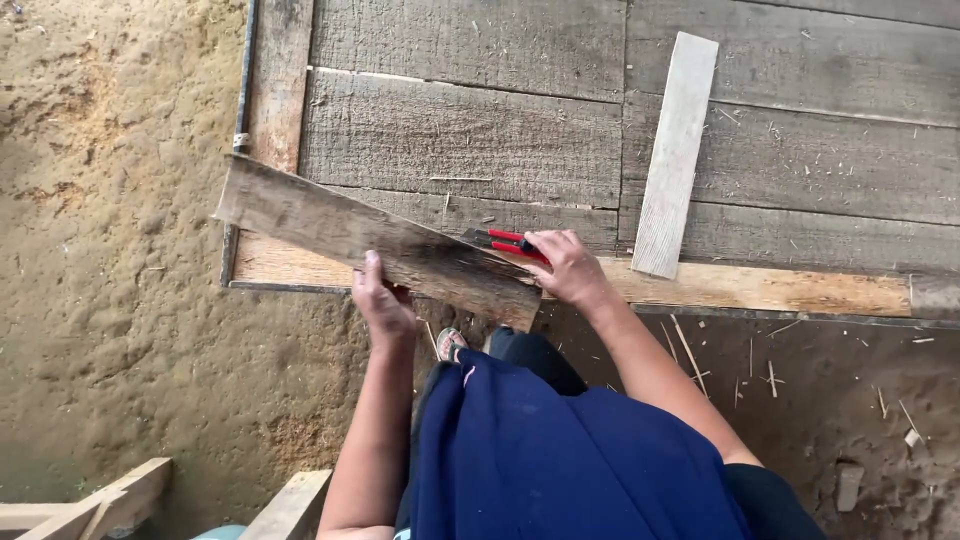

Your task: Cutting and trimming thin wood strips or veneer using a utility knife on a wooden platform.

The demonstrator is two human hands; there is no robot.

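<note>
Navy-blue cloth (560, 450) of the person's garment fills the near bottom, w/ a foot in a sandal (450, 343) showing just past it on sawdust-covered ground (110, 300). All places below are given rel. to the weathered plank (375, 240), a dark grey-brown board lying slantwise across the near-left corner of the plank workbench (480, 130), its left end sticking out past the bench edge. Left hand (383, 300) is clamped on the plank's near edge, about mid-length, thumb up on its top face. Right hand (565, 268) is at the plank's right end, closed around the red-and-black handles of a tool (510, 243); the handles lie just beyond the plank's far edge, the tool's working end is hidden, so can't tell what kind it is. The two hands are apart, one each side of the plank's right half. Further right of the plank, a pale narrow slat (677, 155) lies nearly upright in the view on the bench top, not touching the plank. Near-left of the plank, down by the frame's bottom corner, pale timber pieces (120, 500) rest on the ground.
</note>
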